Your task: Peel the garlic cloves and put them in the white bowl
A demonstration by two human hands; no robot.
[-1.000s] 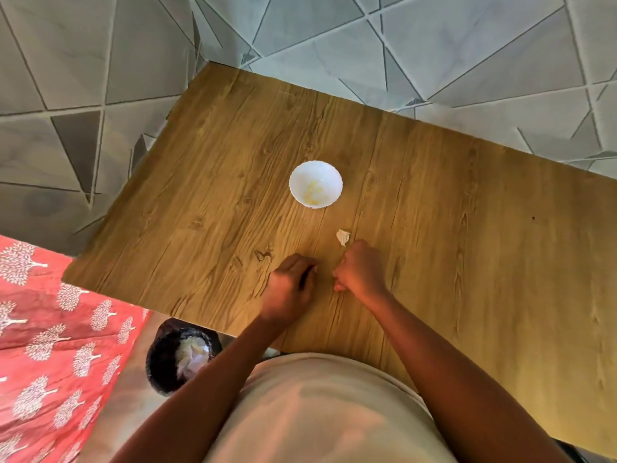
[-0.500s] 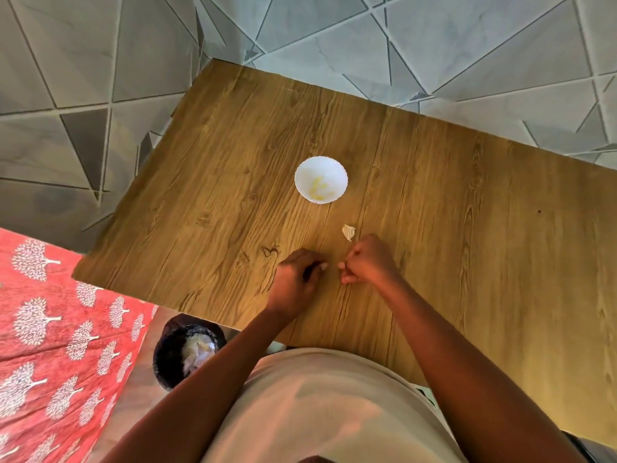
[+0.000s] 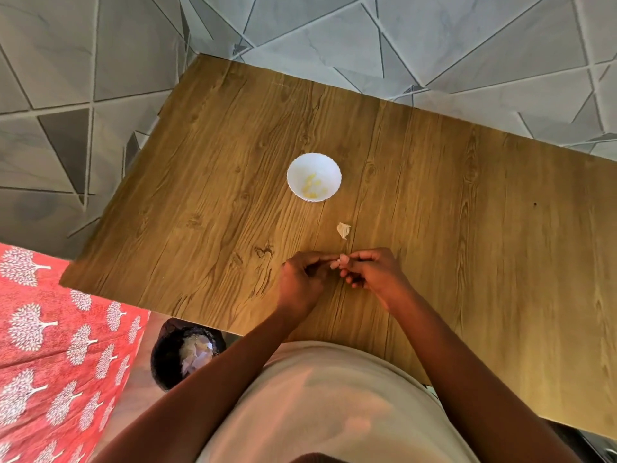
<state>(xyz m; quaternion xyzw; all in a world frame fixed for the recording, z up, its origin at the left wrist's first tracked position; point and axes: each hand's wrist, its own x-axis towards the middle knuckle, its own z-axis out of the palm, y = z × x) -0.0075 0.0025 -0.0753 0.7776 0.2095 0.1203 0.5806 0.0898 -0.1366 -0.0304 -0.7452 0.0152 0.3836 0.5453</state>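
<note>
Over at nine o'clock lies a red cloth (image 3: 56, 335) printed with pale trees, and just inside it, at about seven o'clock below the table's near edge, sits a dark bin (image 3: 167, 359) with pale papery scraps heaped in it. Now onto the wooden table (image 3: 217, 202), grain running away from the viewer, set over a grey floor of triangular tiles (image 3: 60, 61). Near the centre the left hand (image 3: 300, 282) is up off the wood, fingers curled in, thumb and forefinger pinching toward the middle. Right at the meeting point is a small pale garlic clove (image 3: 336, 263), nipped between the fingertips of both hands; how much skin is on it is too small to tell. At twelve o'clock from that pinch, well apart from the hands, stands the white bowl (image 3: 302, 162), scalloped rim, with a few yellowish peeled cloves (image 3: 312, 188) lying in its bottom. Between bowl and hands, a touch toward one o'clock of the pinch, a whitish unpeeled clove or scrap of skin (image 3: 343, 230) lies alone on the wood; which of the two, I cannot tell. Then the right hand (image 3: 374, 274), fingers curled too, its tips closing on the same clove from the other side. Both forearms run down to six o'clock, over a pale shirt (image 3: 327, 402).
</note>
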